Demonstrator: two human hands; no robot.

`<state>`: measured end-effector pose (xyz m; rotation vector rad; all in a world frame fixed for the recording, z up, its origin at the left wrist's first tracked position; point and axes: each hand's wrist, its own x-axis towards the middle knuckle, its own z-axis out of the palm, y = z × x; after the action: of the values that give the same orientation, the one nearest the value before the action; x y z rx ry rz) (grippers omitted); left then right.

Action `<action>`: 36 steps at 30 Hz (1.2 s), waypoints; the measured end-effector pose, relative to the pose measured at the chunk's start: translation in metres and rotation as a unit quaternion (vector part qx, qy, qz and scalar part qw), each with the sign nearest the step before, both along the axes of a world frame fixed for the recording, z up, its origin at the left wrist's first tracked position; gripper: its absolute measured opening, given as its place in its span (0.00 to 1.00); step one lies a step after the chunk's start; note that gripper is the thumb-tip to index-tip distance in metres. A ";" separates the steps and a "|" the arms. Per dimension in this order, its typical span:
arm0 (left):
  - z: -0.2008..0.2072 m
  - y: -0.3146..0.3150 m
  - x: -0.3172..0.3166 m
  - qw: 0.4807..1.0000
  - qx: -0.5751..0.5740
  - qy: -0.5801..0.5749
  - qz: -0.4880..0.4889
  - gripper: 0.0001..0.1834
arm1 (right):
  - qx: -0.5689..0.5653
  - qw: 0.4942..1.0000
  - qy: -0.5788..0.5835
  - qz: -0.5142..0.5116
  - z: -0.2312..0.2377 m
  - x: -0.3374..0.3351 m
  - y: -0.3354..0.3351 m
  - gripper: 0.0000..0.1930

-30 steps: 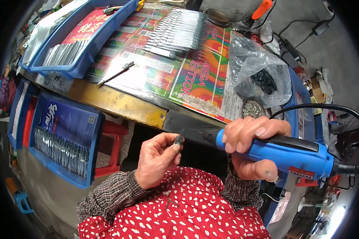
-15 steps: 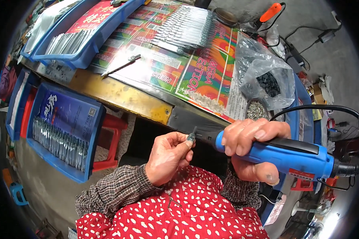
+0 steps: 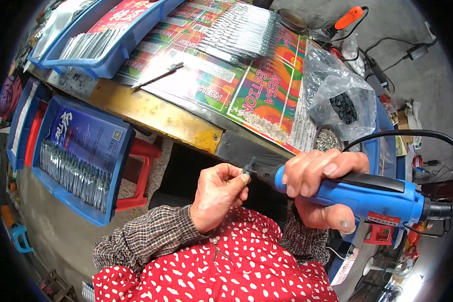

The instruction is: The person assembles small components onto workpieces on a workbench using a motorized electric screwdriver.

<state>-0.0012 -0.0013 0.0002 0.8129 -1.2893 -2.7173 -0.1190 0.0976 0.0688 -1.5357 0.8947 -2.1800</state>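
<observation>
My left hand [image 3: 214,196] pinches a small dark grey part [image 3: 249,165] with a thin stem between thumb and fingertips. The part stands tilted right by the black nose of a blue electric screwdriver [image 3: 380,199]; whether they touch I cannot tell. Wrapped round the screwdriver's body is my right hand [image 3: 312,171], which holds it level with its nose to the left. On the table beyond, a thin dark rod [image 3: 156,77] with a grey fitting lies alone. Farther back are rows of silvery strips with dark ends [image 3: 241,31].
A blue tray of similar pieces [image 3: 80,173] stands on a red stool [image 3: 145,173] at the left. Another blue tray [image 3: 105,65] sits on the table. To the right are a clear bag of black parts [image 3: 343,108], a bowl of small screws [image 3: 328,139] and the tool's black cable [image 3: 402,133].
My left hand has shifted slightly right and up, and the small part in it now tilts more upward. The screwdriver stays in my right hand, nearly in place.
</observation>
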 end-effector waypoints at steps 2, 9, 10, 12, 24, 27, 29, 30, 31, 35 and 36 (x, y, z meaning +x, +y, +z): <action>-0.001 0.001 0.000 1.000 -0.002 0.000 0.004 0.07 | -0.004 1.000 0.000 0.004 -0.001 -0.001 -0.001 0.34; -0.001 0.000 0.000 1.000 0.004 0.002 0.005 0.06 | 0.004 1.000 -0.003 0.000 0.000 0.000 -0.001 0.34; -0.001 0.001 0.000 1.000 0.005 0.002 0.005 0.06 | 0.005 1.000 -0.003 0.001 0.000 0.000 -0.001 0.34; -0.002 0.002 0.000 1.000 -0.003 0.004 0.008 0.06 | 0.006 1.000 0.007 0.012 0.001 -0.001 -0.002 0.34; -0.004 0.006 -0.001 0.999 0.010 0.006 0.034 0.06 | 0.076 0.992 0.086 -0.046 0.007 0.005 -0.014 0.29; -0.002 0.006 -0.001 0.999 0.015 -0.005 0.035 0.06 | 0.084 0.991 0.092 -0.053 0.007 0.005 -0.015 0.30; -0.001 0.006 -0.002 0.999 0.021 -0.009 0.037 0.06 | 0.077 0.993 0.081 -0.047 0.006 0.004 -0.015 0.30; 0.000 0.006 -0.001 0.999 0.025 -0.012 0.038 0.06 | 0.069 0.994 0.070 -0.042 0.005 0.004 -0.015 0.31; 0.000 0.006 -0.001 0.999 0.026 -0.011 0.039 0.06 | 0.069 0.994 0.071 -0.041 0.004 0.004 -0.013 0.31; 0.000 0.004 -0.001 0.999 0.020 -0.006 0.028 0.06 | 0.051 0.998 -0.041 0.019 0.002 0.004 -0.009 0.33; 0.001 0.003 -0.001 1.000 0.017 -0.008 0.024 0.06 | 0.048 0.998 -0.033 0.022 0.002 0.003 -0.008 0.33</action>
<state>-0.0018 0.0020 0.0010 0.8582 -1.2131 -2.7090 -0.1158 0.0895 0.0707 -1.4161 0.9220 -2.1130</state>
